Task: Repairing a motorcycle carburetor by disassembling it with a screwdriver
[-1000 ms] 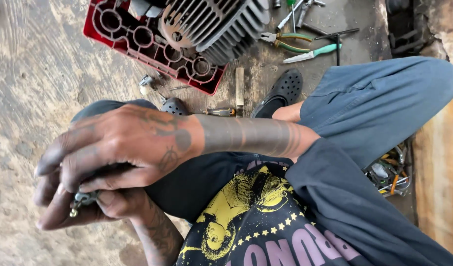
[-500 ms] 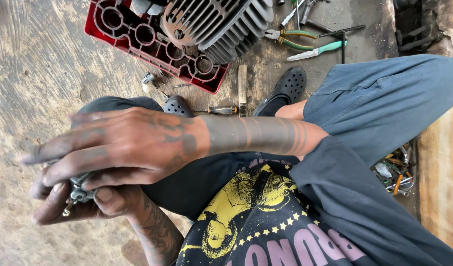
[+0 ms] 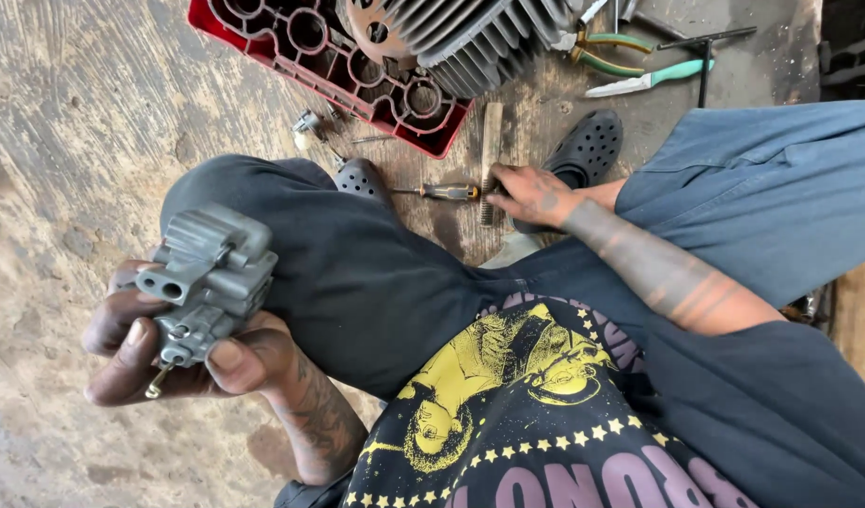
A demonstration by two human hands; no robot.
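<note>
The person sits cross-legged on a rough, stained concrete floor (image 3: 66, 122), with dark trousers and a printed black shirt nearest the camera. Low on the left, the left hand (image 3: 160, 357) has its grip clenched round a grey cast-metal carburettor body (image 3: 207, 277). The thumb presses its lower edge, and it is held up clear of the floor, just beside the left knee.

Further out, the right hand (image 3: 531, 193) reaches down between the legs. Its fingers lie on the near end of what looks like a narrow wooden-backed brush (image 3: 490, 132), and I cannot tell whether the grip has closed on it. A small screwdriver (image 3: 447, 192) lies just to the left of that hand, its handle almost touching the fingers. A black perforated clog (image 3: 592, 146) sits just beyond the hand.

At the far edge is a red plastic crate (image 3: 301, 56) with round cells. A grey finned engine cylinder (image 3: 479, 33) rests on it, covering its right part. To the right of the crate, green-handled pliers (image 3: 611, 56) and a teal-handled tool (image 3: 653, 80) lie on the floor.
</note>
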